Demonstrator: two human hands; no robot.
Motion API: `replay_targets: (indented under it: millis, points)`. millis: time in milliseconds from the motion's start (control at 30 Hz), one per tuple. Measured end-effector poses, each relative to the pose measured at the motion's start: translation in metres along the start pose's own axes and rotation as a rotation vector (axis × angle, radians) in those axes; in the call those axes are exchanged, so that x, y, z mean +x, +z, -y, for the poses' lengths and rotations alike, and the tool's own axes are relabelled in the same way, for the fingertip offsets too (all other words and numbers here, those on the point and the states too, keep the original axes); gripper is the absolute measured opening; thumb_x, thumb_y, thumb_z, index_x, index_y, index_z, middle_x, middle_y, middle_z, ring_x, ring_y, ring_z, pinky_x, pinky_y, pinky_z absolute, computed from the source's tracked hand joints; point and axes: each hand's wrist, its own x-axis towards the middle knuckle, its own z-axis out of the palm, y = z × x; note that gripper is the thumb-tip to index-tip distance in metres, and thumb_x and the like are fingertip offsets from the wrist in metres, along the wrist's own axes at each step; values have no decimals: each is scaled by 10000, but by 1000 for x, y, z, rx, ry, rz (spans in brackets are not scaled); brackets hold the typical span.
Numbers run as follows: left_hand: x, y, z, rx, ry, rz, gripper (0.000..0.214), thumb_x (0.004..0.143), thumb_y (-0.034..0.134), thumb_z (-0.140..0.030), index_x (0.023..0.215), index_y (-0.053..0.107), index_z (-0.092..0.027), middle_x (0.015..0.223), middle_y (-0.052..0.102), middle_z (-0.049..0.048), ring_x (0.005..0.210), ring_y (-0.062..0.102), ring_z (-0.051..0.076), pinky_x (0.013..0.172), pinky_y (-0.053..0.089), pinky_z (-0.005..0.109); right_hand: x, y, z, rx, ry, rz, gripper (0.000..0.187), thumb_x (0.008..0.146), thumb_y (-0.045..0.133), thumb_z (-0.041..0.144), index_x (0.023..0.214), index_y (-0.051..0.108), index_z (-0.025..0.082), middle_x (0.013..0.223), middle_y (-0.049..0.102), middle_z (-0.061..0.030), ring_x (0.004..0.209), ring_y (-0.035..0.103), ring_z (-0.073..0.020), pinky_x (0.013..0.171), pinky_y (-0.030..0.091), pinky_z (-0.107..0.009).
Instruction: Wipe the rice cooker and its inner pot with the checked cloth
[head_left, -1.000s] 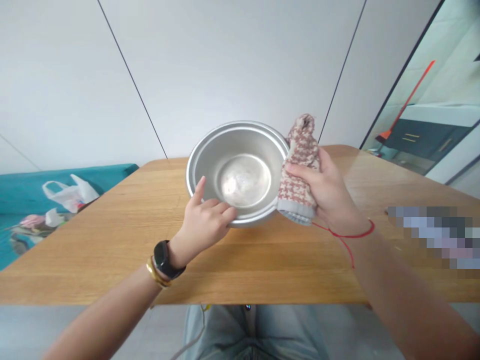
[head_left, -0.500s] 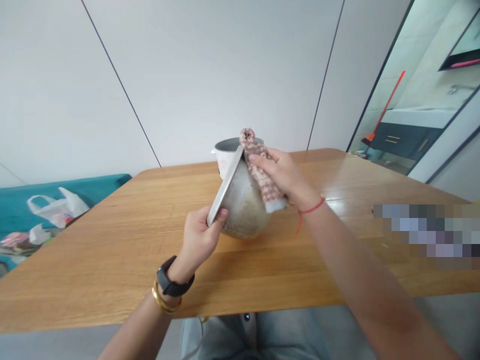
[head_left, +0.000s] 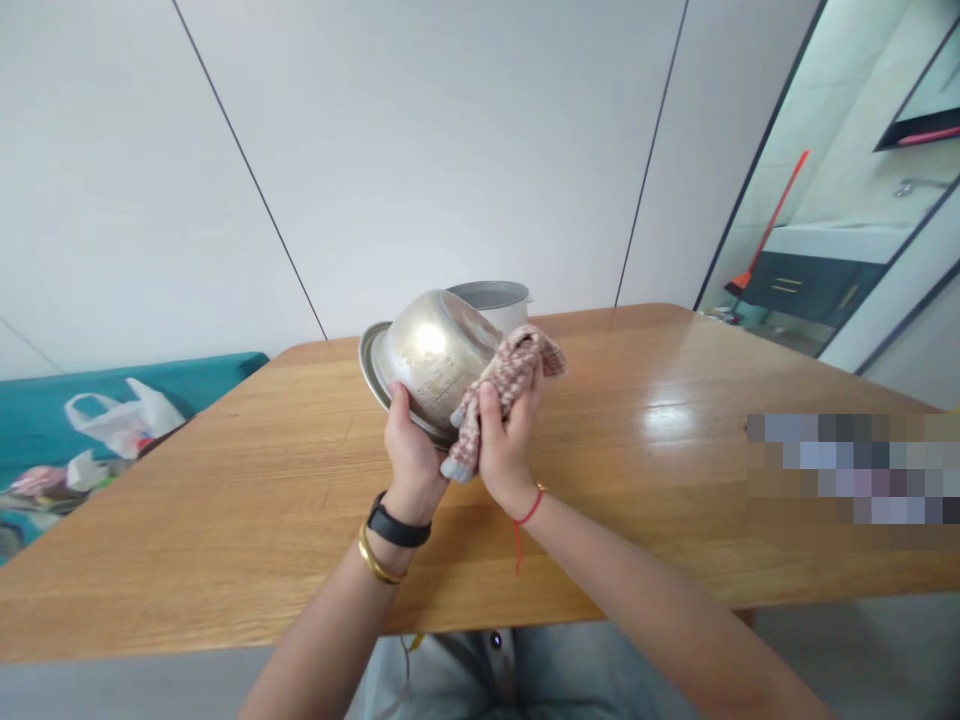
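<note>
A worn metal pot (head_left: 429, 350) with a wide flat rim is tilted above the table, its rounded outer side and base turned toward the right. My left hand (head_left: 414, 450) grips it at the near rim, thumb on the outer wall. Bunched in my right hand (head_left: 511, 440) is a brown-and-white patterned cloth (head_left: 517, 365), pressed against the pot's lower right side. Behind the pot stands a white round container (head_left: 501, 300) with a grey interior, partly hidden.
The wooden table (head_left: 285, 480) reaches to a pale panelled wall. At left, a white plastic bag (head_left: 124, 415) lies on a teal seat (head_left: 217, 385). A blurred-out patch covers the table's right side. An orange broom (head_left: 769, 230) leans beyond a doorway.
The pot has turned so its rim faces left and its base right. My right hand has brought the cloth down and toward me, from the upper side to the lower right.
</note>
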Motion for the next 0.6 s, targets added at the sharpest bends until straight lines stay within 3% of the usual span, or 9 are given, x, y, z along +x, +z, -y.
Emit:
replay_targets:
  millis: [67,167,233,300,367,433,533,600]
  points:
    - [0,-1,-2,9,-58,67,382,977,515,-390,1143,705,-103,1231,719,134,1245,629,261,1088,491,357,-2,-6,7,-216,-225,38,607,933,524,520,1482,479,266,1647,260,-94,1541,135,-351,1195,196,-648]
    - [2,-4,-8,55,-17,189,337,987,479,-327,1190,688,-158,1337,672,93,1306,584,218,1121,458,322,5,-13,18,-441,-553,214,475,919,579,477,1392,562,435,1626,334,35,1547,53,-387,1165,127,-708]
    - [4,-7,-10,113,41,213,329,1002,449,-289,1240,663,-216,1431,611,39,1364,526,163,1142,417,263,12,-16,32,-516,-671,364,474,941,560,439,1410,520,498,1617,349,87,1547,69,-378,1163,100,-710]
    - [5,-11,-10,158,51,210,337,1011,447,-310,1272,645,-231,1456,589,25,1378,510,158,1149,408,265,24,-17,50,-553,-709,501,488,959,531,402,1443,504,452,1627,337,67,1537,118,-378,1163,120,-700]
    - [4,-16,-8,187,31,213,361,1005,480,-388,1263,656,-207,1398,636,53,1348,546,201,1136,438,321,46,-15,65,-550,-672,585,448,961,519,383,1404,576,342,1607,386,1,1507,203,-391,1150,180,-684]
    - [-1,-20,-7,200,-24,231,414,988,514,-480,1234,680,-192,1327,681,77,1308,584,247,1113,473,382,78,-9,68,-468,-575,659,369,953,523,387,1254,681,243,1491,534,-67,1416,371,-377,1127,283,-620]
    - [-10,-22,-15,169,-145,279,480,972,518,-547,1216,693,-172,1302,693,109,1286,601,299,1105,484,457,130,2,41,-165,-327,753,369,959,493,466,1042,719,187,1153,715,-82,1144,605,-274,1040,435,-446]
    - [-12,-18,-26,137,-160,319,513,971,506,-566,1233,685,-163,1307,687,126,1302,585,318,1126,462,482,150,5,9,57,-154,665,460,969,420,551,1015,690,182,1056,719,-73,1054,637,-238,998,470,-395]
